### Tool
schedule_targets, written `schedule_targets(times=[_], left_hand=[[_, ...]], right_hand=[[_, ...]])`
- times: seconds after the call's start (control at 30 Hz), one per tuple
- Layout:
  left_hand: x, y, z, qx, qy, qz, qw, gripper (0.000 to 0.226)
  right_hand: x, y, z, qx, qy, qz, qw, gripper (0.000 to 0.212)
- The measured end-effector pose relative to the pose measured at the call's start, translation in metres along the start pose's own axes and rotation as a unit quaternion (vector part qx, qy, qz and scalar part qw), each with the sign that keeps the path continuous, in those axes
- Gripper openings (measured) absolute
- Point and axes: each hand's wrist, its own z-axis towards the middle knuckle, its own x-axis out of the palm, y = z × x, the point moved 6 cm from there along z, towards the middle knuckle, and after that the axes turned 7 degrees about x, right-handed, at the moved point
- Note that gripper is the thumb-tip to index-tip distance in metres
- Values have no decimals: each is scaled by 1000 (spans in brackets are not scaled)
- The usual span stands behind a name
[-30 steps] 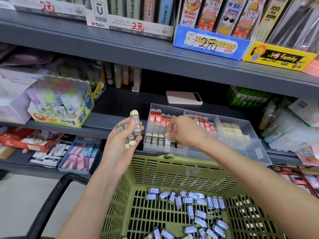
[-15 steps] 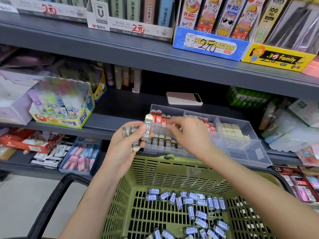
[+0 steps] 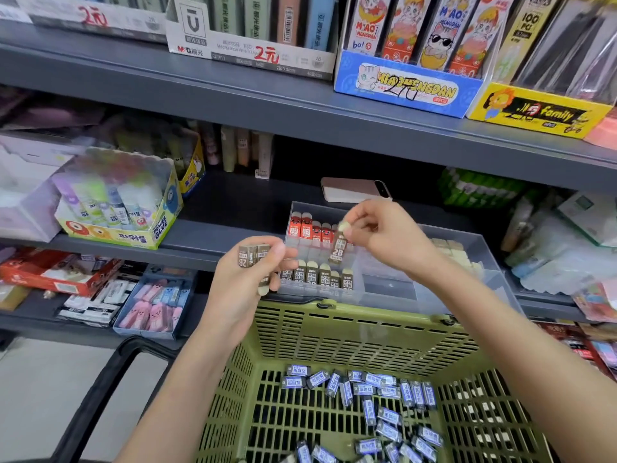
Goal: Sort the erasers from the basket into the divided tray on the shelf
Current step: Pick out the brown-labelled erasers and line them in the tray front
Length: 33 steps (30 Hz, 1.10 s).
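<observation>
My left hand [image 3: 245,282] grips a small bunch of brown 2B erasers [image 3: 251,255] just left of the clear divided tray [image 3: 467,248] on the shelf. My right hand [image 3: 384,233] pinches one brown 2B eraser [image 3: 338,249] by its top end, hanging upright above the tray's left compartment. That compartment holds a back row of red erasers [image 3: 305,227] and a front row of brown 2B erasers [image 3: 317,277]. Pale yellow erasers [image 3: 454,252] fill a compartment on the right. The green basket [image 3: 334,332] below holds several blue-labelled erasers [image 3: 367,392].
A phone [image 3: 355,189] lies on the shelf behind the tray. A box of glue sticks [image 3: 117,212] stands to the left. Pink and blue items fill a blue tray [image 3: 153,304] on the lower shelf. The basket's black handle [image 3: 100,389] hangs at its left.
My right hand has left the tray's front row, taken one brown eraser from my left hand's bunch and lifted it over the tray. My left hand has dropped lower.
</observation>
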Motion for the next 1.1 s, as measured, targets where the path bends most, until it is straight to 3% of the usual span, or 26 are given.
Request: schedule_targets(times=[0.17, 0.33, 0.53, 0.7, 0.77, 0.9, 0.93, 1.0, 1.07, 1.1], left_hand=[[-5, 4, 2, -25, -26, -37, 999, 23], [-15, 10, 6, -57, -73, -130, 987, 21], [-15, 9, 7, -36, -81, -141, 986, 6], [-14, 10, 8, -28, -65, -145, 987, 1], [-15, 9, 9, -17, -67, -146, 987, 13], [-16, 9, 9, -14, -80, -137, 987, 20], [-16, 10, 9, -17, -78, -132, 988, 18], [-13, 9, 9, -21, -64, -121, 990, 14], [-9, 8, 8, -22, -48, -112, 992, 16], [-7, 8, 8, -22, -39, -109, 993, 17]], right_hand=[[13, -10, -4, -20, -33, -157, 987, 5], [24, -14, -6, -18, 2, -156, 988, 8], [29, -19, -10, -25, -6, -173, 985, 12], [26, -15, -11, -92, -59, -296, 949, 16], [31, -16, -12, -117, -48, -342, 931, 19], [41, -12, -12, -160, -49, -491, 855, 29], [39, -7, -15, -172, -75, -481, 856, 29], [30, 8, -21, -173, -118, -329, 921, 25], [31, 19, -22, -127, -38, -67, 989, 20], [39, 26, -23, -104, 20, 13, 994, 21]])
